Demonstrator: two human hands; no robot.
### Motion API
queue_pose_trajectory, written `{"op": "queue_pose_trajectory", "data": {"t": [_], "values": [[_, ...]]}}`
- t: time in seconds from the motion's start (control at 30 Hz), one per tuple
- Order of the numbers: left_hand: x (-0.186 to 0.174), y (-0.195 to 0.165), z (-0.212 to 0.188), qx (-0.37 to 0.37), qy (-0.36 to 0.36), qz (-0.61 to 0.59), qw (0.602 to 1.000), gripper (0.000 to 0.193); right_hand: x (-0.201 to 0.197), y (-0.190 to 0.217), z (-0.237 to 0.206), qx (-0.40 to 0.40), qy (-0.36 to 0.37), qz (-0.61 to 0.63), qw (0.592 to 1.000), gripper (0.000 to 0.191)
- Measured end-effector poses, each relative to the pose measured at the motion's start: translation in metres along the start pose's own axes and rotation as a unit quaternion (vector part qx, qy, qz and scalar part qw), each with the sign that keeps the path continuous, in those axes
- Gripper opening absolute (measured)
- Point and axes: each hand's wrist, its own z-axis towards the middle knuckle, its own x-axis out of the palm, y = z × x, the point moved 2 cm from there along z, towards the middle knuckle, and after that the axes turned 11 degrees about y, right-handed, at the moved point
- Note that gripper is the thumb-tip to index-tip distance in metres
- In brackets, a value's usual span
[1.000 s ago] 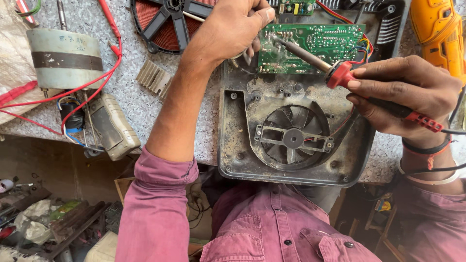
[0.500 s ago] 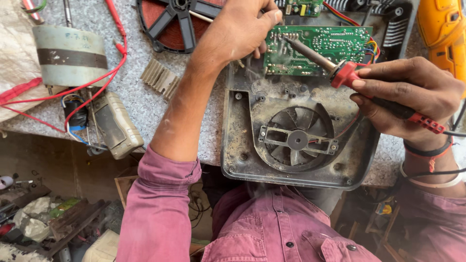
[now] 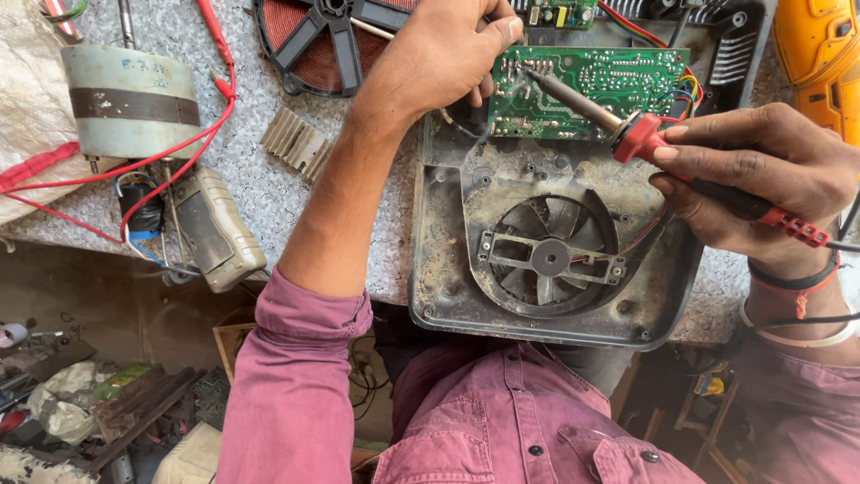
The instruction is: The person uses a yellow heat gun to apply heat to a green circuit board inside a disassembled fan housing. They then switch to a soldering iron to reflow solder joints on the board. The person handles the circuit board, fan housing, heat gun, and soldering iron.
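A right hand [image 3: 761,175] grips a soldering iron [image 3: 627,130] by its red collar and dark handle, fingers wrapped snugly, the metal tip laid against the left part of a green circuit board [image 3: 609,85]. The left hand [image 3: 448,54] is curled at the board's upper left corner, fingertips pinched as if on something thin; what it holds cannot be made out. The board sits at the far end of an opened, dust-caked grey plastic housing [image 3: 448,233], which lies on a speckled stone bench [image 3: 269,188]; a black bladed fan [image 3: 548,258] sits bare in its round well. The case is already open and the soldering appears under way, nothing closed up. Around it lie a copper-red coil disc [image 3: 305,45], a ribbed metal heat sink [image 3: 296,142], a grubby meter [image 3: 215,229] with red leads [image 3: 179,148], and a pale banded cylinder [image 3: 130,99].
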Motion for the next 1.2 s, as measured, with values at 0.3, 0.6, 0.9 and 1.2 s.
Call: {"op": "queue_pose_trajectory", "data": {"t": [0.3, 0.6, 0.9, 1.2], "values": [[-0.0009, -0.003, -0.0017, -0.006, 0.005, 0.015, 1.0, 0.023, -0.002, 0.0003, -0.0008, -0.001, 0.005, -0.011, 1.0, 0.025], [-0.001, -0.0019, -0.0034, 0.008, 0.002, 0.023, 1.0, 0.023, -0.0027, 0.0007, -0.0001, -0.001, 0.012, -0.008, 1.0, 0.024], [-0.001, -0.0009, -0.0024, 0.007, 0.006, 0.022, 1.0, 0.022, -0.0013, 0.0051, 0.0004, 0.005, 0.016, -0.006, 1.0, 0.023], [-0.0015, 0.0012, -0.0027, 0.017, 0.012, 0.016, 1.0, 0.023, -0.0042, 0.0054, 0.002, 0.006, 0.025, 0.002, 1.0, 0.024]]}}
